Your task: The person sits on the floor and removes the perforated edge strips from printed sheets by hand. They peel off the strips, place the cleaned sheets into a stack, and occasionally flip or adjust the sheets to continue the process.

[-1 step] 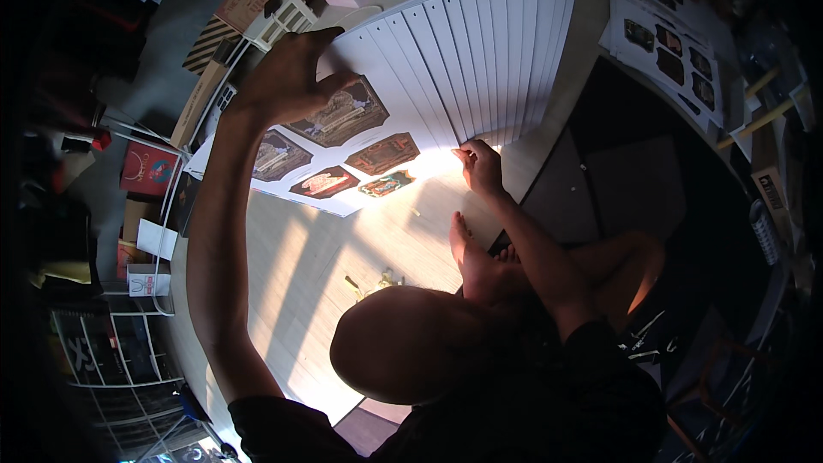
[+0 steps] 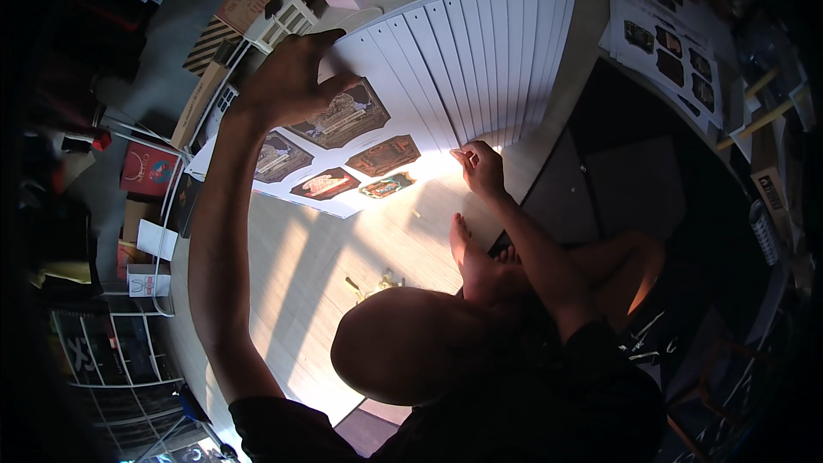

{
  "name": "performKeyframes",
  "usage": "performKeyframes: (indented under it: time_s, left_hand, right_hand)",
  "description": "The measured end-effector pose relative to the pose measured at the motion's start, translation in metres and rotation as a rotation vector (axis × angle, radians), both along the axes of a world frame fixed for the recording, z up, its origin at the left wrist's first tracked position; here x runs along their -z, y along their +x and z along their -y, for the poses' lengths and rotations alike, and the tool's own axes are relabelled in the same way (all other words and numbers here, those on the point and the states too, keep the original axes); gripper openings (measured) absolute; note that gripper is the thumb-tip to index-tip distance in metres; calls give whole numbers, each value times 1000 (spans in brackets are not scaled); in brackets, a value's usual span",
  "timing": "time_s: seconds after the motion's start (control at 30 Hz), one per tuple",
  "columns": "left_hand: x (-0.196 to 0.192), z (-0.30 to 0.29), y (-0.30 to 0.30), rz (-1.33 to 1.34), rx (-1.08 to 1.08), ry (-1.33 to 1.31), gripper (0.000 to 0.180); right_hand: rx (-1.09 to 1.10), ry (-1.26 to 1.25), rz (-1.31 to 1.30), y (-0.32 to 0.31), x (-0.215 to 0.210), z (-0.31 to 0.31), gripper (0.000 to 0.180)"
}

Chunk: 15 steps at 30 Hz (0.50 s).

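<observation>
A thick stack of white printed sheets [image 2: 377, 111] is spread out like a fan, its far side showing many overlapping strips with small dark marks near their ends. The top sheet carries several dark, ornate-edged printed pictures. At the stack's far left corner my left hand [image 2: 291, 81] is closed over the edge, thumb on top of the paper; its other fingertips are partly hidden. Down at the near edge of the fan, my right hand [image 2: 482, 170] has thumb and fingers pinched together on the sheet edges, in a patch of bright light.
The sheets lie over a pale wooden floor [image 2: 300, 291]. My bare foot [image 2: 467, 249] is close below the right hand. More printed sheets [image 2: 677, 60] lie at right, beside a dark mat [image 2: 634, 180]. At left stand a white rack [image 2: 283, 21], boxes and a red bag [image 2: 147, 167].
</observation>
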<state>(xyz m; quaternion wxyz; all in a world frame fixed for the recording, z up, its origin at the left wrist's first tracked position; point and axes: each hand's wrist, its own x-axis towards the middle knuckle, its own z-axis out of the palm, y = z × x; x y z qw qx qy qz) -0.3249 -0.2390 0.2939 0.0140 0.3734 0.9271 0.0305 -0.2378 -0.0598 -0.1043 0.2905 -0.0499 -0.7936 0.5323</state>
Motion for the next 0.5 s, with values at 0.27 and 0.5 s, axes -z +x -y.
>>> performKeyframes:
  time_s: [0.27, 0.5]
  left_hand:
    - [4, 1, -3, -65, -5, -35, 52]
    - [2, -2, 4, -19, -9, 39, 48]
  right_hand:
    - [52, 353, -754, -2, -262, -25, 24]
    - [-454, 1102, 123, -56, -378, -5, 28]
